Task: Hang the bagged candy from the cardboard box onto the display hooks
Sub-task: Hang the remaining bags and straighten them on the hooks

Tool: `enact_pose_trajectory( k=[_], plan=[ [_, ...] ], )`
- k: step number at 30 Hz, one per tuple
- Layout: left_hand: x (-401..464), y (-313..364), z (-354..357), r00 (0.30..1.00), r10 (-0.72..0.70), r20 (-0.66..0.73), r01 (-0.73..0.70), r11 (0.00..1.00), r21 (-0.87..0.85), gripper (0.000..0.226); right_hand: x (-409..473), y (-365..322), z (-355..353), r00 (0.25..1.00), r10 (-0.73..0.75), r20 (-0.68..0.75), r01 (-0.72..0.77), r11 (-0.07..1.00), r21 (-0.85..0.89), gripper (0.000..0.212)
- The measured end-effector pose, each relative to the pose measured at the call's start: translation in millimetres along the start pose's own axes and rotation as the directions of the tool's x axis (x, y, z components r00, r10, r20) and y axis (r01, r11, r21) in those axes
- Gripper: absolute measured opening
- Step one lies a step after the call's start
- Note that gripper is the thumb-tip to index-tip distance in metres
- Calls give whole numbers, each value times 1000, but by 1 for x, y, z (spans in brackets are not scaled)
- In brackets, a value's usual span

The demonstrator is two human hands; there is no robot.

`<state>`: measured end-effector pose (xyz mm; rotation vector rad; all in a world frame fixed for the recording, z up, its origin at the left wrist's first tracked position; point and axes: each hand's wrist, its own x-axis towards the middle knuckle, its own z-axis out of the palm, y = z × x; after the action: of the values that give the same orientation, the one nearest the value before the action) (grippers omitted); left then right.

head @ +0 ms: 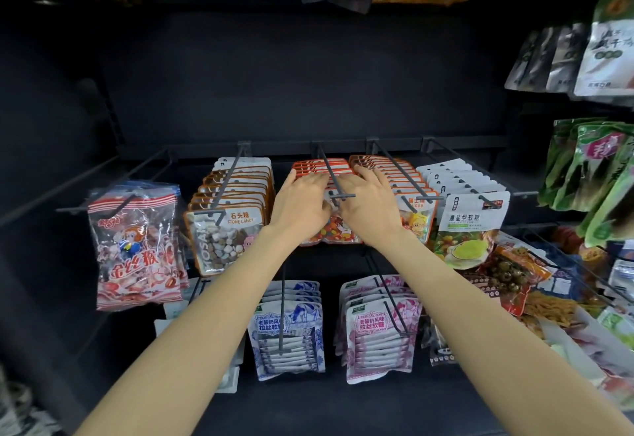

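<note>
— Where are we with the candy bag (334, 229)?

— At the tip of the middle hook (338, 192); our left hand (300, 207) and right hand (368, 209) pinch its top, fingers clamped. We should keep it level and slide it back.

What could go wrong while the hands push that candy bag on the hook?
The left hand and right hand crowd the red-topped candy bag at the tip of its hook. If its hole misses the tip, the bag may drop onto the blue milk candy bags below. The row looks full, so pushing could crumple bags.
</note>
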<state>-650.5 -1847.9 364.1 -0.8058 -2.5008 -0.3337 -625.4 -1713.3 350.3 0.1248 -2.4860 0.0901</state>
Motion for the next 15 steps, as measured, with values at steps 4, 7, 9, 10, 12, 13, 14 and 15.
enact_pose_trajectory(
  k=[4, 7, 9, 10, 12, 13, 14, 15],
  plan=[
    [-9, -1, -18, 1000, -9, -10, 9, 1000, 1, 56, -4, 3, -11, 1000, -4, -20, 6, 995, 105, 51],
    [-26, -2, -53, 973, 47, -227, -66, 995, -75, 43, -6, 4, -32, 987, 65, -147, -33, 977, 210, 51],
    [-42, -8, -83, 887, 121, -447, -175, 981, -82, 33, -8, 0, -53, 958, 119, -261, -48, 963, 264, 47],
    [-50, -13, -96, 823, 152, -548, -231, 970, -78, 29, -10, -4, -65, 936, 143, -323, -47, 956, 289, 43],
    [-67, -29, -119, 708, 172, -685, -282, 958, -51, 23, -14, -17, -85, 873, 157, -461, 7, 942, 335, 35],
    [-75, -39, -127, 674, 153, -723, -268, 962, -46, 22, -15, -26, -92, 846, 147, -513, 52, 934, 353, 34],
    [-83, -50, -132, 661, 109, -742, -231, 971, -63, 21, -17, -38, -96, 830, 125, -543, 99, 926, 365, 33],
    [-91, -63, -134, 669, 50, -742, -181, 979, -97, 21, -18, -50, -97, 826, 93, -556, 146, 917, 370, 33]
  ],
)
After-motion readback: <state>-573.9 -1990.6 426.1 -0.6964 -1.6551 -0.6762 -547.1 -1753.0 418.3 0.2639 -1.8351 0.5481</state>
